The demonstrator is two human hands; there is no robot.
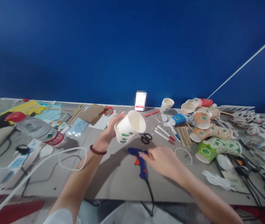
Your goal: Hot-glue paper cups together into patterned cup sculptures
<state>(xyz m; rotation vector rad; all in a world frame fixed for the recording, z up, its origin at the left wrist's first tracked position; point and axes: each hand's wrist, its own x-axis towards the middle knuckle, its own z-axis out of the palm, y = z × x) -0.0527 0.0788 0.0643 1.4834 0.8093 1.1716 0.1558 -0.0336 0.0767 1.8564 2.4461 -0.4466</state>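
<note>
My left hand (113, 126) is wrapped round white paper cups with green leaf prints. One paper cup (129, 123) sits tilted in the mouth of another paper cup (122, 138), held above the table. My right hand (163, 160) is closed at the back of a blue hot glue gun (143, 169) with an orange trigger, thumb and fingers on its body. The gun seems to lie on its side, nozzle toward the left. Its black cord runs off the near edge. Black-handled scissors (146, 138) lie just beyond the gun.
Several patterned cups (205, 151) are stacked on their sides at right. A white cup (166, 105) stands near a phone (140, 101) at the blue wall. Markers (165, 136) and wooden sticks (184, 137) lie mid-right. A bottle (40, 130) and white cable (41, 165) are at left.
</note>
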